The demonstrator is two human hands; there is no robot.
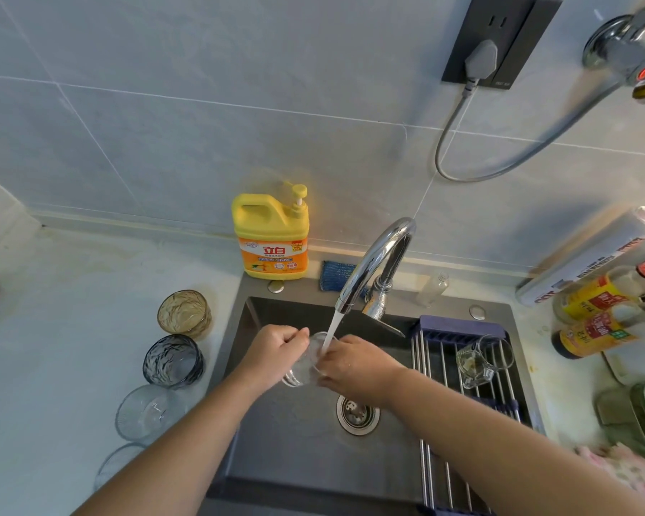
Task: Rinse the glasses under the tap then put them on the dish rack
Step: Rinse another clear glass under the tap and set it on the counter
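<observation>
At frame centre, the left hand [276, 346] curls round a clear glass [300, 370] and the right hand [354, 364] grips its rim side under the tap [373, 262]. The glass tilts, mouth toward the spout. The rack [431, 463] lies to the right (right hand nearer); four unrinsed glasses [173, 360] wait lower left.

Glossy chrome tap [373, 262], matt dark sink [298, 452], clear glass [306, 363]
</observation>
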